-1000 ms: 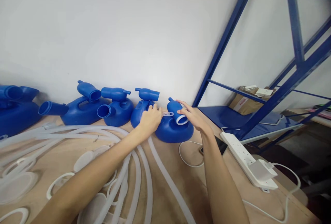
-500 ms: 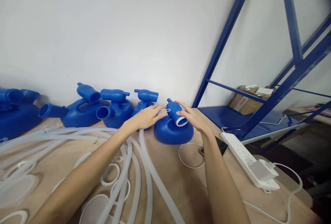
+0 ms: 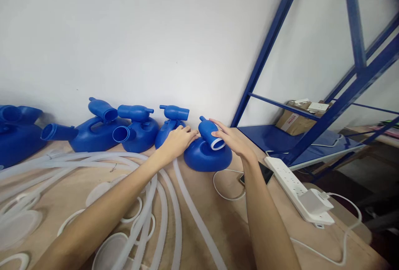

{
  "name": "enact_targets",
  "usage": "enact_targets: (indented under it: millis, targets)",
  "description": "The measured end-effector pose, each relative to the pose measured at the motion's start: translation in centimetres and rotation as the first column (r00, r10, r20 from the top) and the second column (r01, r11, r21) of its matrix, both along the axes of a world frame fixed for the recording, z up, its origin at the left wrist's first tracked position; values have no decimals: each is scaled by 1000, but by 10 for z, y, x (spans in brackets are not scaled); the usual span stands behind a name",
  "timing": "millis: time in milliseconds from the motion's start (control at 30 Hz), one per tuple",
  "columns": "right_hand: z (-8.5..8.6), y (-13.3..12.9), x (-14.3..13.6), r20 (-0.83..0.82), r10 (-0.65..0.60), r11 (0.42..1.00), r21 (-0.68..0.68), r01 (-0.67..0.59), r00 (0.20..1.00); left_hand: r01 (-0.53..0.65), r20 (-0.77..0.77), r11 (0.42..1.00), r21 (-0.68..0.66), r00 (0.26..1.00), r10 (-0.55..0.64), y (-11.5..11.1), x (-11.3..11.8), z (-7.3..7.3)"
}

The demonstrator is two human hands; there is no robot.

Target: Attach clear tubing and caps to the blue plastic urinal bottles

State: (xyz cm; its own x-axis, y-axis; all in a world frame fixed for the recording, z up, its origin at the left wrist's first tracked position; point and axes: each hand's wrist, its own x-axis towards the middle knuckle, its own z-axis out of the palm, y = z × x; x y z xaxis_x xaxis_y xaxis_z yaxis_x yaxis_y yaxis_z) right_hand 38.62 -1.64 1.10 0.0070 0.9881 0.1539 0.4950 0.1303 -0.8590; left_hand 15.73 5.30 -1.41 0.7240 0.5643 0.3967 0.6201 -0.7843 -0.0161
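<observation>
My right hand wraps around a rounded blue plastic spout piece, its thumb on the near side. This piece has a thin nozzle at its far end and a white ring in its wide mouth. It rests on a squat blue plastic bottle. Just left of them, my left hand is closed with bent fingers; whatever its fingertips pinch is hidden. Behind that hand stands another blue bottle, topped by a similar spout piece.
More blue bottles line the wall at left. Translucent hoses, white rings and clear discs lie on the table. At right are a phone, a white power strip and a blue metal rack.
My left hand has drawn back left from the spout piece, and its fingers have curled in. A small clear tab beside the spout piece no longer shows. My right hand keeps its hold.
</observation>
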Motion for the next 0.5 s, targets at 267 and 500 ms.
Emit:
enact_targets:
  millis: [267,500]
  targets:
    - [4,-2,-2,20,-1,1000,-6,1,1000,68,-43,998,-2,997,-68,4,-5,4]
    - [6,-5,-4,23,13,1000,-9,-13,1000,164,37,986,-29,986,-163,6,-6,5]
